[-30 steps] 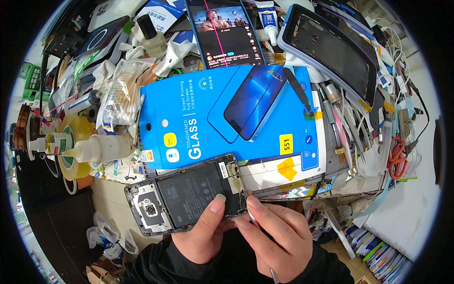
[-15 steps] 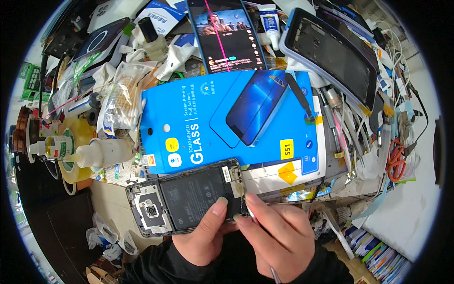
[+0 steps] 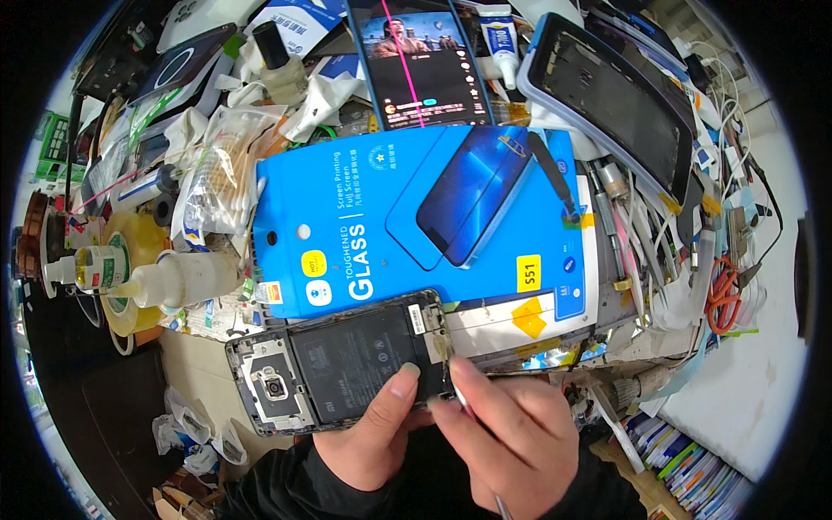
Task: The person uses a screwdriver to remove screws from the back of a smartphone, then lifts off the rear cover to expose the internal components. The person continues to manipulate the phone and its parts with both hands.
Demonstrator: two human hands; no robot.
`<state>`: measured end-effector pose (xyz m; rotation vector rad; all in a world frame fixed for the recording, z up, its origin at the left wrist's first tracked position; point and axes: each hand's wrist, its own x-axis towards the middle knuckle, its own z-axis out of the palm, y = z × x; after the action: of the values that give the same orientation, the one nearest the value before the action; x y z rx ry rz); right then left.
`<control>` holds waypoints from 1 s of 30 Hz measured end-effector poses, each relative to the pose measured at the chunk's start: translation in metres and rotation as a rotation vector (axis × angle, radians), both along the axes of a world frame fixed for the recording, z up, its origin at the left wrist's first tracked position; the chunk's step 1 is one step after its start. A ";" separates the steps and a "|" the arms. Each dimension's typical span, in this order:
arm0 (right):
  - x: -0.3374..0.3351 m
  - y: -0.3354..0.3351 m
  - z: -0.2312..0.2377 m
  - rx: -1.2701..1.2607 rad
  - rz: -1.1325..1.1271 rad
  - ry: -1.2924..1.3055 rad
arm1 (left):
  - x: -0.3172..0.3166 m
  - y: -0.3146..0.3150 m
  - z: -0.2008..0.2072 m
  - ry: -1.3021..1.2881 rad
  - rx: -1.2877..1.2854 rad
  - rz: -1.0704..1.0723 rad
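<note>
An opened smartphone (image 3: 347, 368), its back cover off, shows a black battery and a camera module in a silver frame. My left hand (image 3: 368, 442) is closed on its lower edge, the thumb lying across the battery's right end. At the phone's right end, my right hand (image 3: 516, 433) pinches a thin metal tool (image 3: 501, 504). Fingers cover most of the tool, so whether it is tweezers or a pry tool is hidden. The fingertips are close to the phone's bottom-end parts. Just beyond the phone lies a blue screen-protector package (image 3: 347, 217).
Dark tweezers (image 3: 552, 178) rest on the package. Behind it are a lit phone (image 3: 420, 65) with a pink line, a glue tube (image 3: 498, 48) and a phone frame (image 3: 607, 104). A white squeeze bottle (image 3: 186, 279) is left; orange-handled scissors (image 3: 722, 299) lie right among cables.
The view has shifted slightly. My hands, the opened smartphone and the thin tool keep nearly the same positions relative to each other.
</note>
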<state>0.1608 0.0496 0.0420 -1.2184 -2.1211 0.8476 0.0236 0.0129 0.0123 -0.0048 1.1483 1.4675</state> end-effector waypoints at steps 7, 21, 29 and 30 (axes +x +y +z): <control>0.014 0.010 -0.043 0.542 0.186 -0.008 | 0.002 -0.002 0.000 0.061 -0.043 -0.063; -0.002 0.002 -0.008 0.073 0.018 0.058 | 0.001 -0.002 -0.001 0.012 -0.065 -0.084; 0.033 0.009 -0.052 0.443 0.289 0.078 | -0.002 0.000 0.004 0.006 -0.074 -0.131; 0.034 0.008 -0.053 0.441 0.286 0.077 | -0.002 0.001 0.005 -0.031 -0.040 -0.122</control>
<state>0.1949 0.0571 -0.0105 -0.6586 -2.2903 0.4873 0.0218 0.0140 0.0169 0.0149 1.1330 1.3326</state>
